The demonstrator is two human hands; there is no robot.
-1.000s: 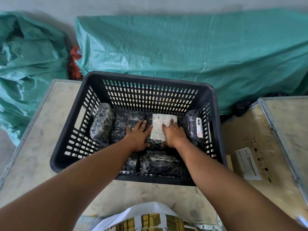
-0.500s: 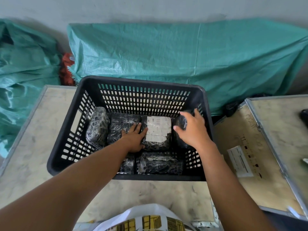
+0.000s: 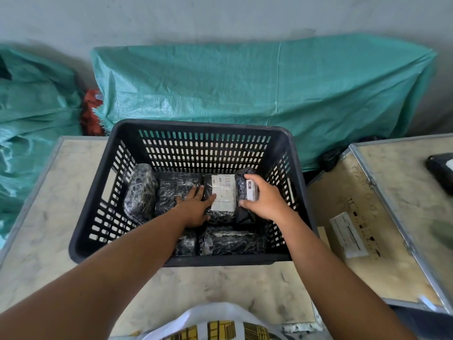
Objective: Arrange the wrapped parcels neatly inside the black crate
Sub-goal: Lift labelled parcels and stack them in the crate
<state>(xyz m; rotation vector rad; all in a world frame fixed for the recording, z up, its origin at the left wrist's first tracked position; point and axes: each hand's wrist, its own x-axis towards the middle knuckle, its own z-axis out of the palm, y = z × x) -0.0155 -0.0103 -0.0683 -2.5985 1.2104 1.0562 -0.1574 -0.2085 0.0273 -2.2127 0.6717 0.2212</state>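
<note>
The black slotted crate (image 3: 208, 130) stands on a pale table. Several black wrapped parcels lie inside. A back row holds a tilted parcel (image 3: 140, 190) at the left, a second parcel (image 3: 172, 190), a parcel with a big white label (image 3: 223, 192) and a rightmost parcel (image 3: 246, 190) standing on edge. My right hand (image 3: 266, 198) grips that rightmost parcel from its right side. My left hand (image 3: 193, 208) rests flat with fingers spread across the second and labelled parcels. Two more parcels (image 3: 232, 242) lie along the near wall.
The pale table (image 3: 44, 217) has room left of the crate. A second board-topped table (image 3: 372, 217) with a paper label stands at the right, a dark object (image 3: 441, 168) on its far edge. Green tarpaulin bundles (image 3: 245, 89) fill the back. A patterned bag (image 3: 215, 327) sits near me.
My right hand left the labelled parcel, moved right and closed on the rightmost parcel. My left hand stayed pressed on the middle parcels.
</note>
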